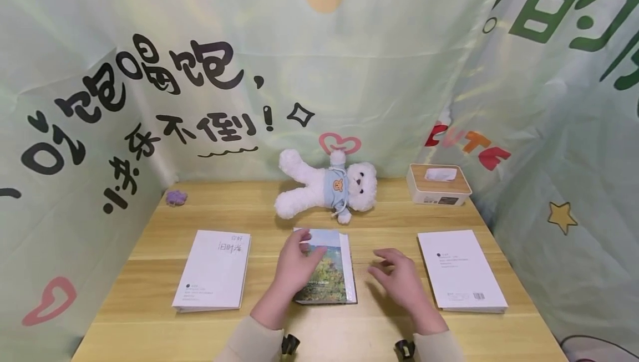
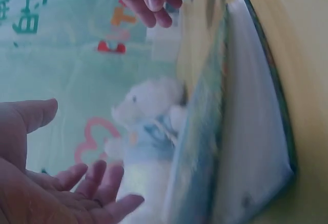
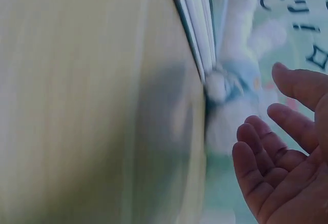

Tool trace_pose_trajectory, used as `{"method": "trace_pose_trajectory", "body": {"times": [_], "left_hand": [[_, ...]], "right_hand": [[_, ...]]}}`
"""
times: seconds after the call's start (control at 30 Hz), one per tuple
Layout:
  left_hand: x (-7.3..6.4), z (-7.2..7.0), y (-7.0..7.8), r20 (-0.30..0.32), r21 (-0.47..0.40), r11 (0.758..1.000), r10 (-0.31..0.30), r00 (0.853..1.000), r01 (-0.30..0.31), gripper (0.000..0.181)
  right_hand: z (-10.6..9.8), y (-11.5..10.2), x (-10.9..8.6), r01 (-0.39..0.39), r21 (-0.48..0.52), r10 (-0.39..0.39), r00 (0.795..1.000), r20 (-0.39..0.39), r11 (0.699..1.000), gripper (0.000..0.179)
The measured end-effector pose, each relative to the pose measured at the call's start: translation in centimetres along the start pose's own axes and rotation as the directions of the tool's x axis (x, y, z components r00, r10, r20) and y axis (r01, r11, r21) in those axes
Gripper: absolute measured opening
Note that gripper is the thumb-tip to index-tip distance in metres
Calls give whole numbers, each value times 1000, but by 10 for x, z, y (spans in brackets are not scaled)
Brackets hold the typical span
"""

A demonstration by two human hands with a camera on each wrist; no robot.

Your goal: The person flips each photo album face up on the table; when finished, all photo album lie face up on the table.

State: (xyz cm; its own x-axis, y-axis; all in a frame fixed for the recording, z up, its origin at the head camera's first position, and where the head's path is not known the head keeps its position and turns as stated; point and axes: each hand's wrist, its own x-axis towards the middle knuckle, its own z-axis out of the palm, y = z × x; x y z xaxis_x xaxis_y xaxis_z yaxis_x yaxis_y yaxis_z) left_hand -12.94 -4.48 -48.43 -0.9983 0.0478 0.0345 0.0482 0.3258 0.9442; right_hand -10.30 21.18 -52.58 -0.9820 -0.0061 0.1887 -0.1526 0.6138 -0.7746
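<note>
A photo album [image 1: 329, 276] with a landscape cover lies in the middle of the wooden table, its white page block showing along the side in the left wrist view. Over the album's left side is my left hand [image 1: 295, 265], its fingers spread and loosely bent with nothing between them. In the left wrist view, this hand [image 2: 66, 188] appears apart from the cover. To the album's right, my right hand [image 1: 399, 279] hovers above the table, palm turned inward. Its relaxed fingers [image 3: 256, 167] hold nothing in the right wrist view.
White albums lie on either side, one at left [image 1: 214, 270] and one at right [image 1: 464, 270]. Behind the middle album, a white plush bear [image 1: 309, 184] in a blue top lies on its side. A tissue box [image 1: 436, 190] stands back right; a small purple object [image 1: 176, 198] sits back left.
</note>
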Motion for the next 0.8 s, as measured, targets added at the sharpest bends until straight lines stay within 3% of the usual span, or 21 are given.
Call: {"method": "trace_pose_trajectory", "body": {"times": [0.2, 0.33, 0.47, 0.53, 0.63, 0.7, 0.8], "left_hand": [[2, 36, 19, 149, -72, 997, -13, 989, 23, 57], [1, 68, 26, 254, -71, 995, -48, 966, 68, 55], [1, 109, 34, 331, -33, 994, -86, 940, 102, 57], [1, 132, 37, 354, 13, 995, -102, 930, 104, 58], [-2, 164, 38, 385, 146, 987, -118, 915, 66, 58], [-4, 181, 38, 421, 224, 974, -137, 897, 43, 61], [-6, 198, 37, 471, 293, 956, -169, 866, 27, 66]], "right_hand": [[-46, 23, -10, -1, -63, -9, 988, -152, 998, 37], [-78, 34, -12, -65, -107, 35, 965, -259, 992, 35], [-111, 43, -12, -176, -164, 121, 947, -298, 971, 41], [-127, 48, -10, -271, -200, 208, 935, -288, 942, 47], [-149, 59, -8, -427, -224, 371, 894, -251, 876, 58], [-161, 67, -7, -505, -247, 465, 861, -207, 827, 66], [-173, 79, -8, -568, -249, 550, 822, -146, 784, 79]]}}
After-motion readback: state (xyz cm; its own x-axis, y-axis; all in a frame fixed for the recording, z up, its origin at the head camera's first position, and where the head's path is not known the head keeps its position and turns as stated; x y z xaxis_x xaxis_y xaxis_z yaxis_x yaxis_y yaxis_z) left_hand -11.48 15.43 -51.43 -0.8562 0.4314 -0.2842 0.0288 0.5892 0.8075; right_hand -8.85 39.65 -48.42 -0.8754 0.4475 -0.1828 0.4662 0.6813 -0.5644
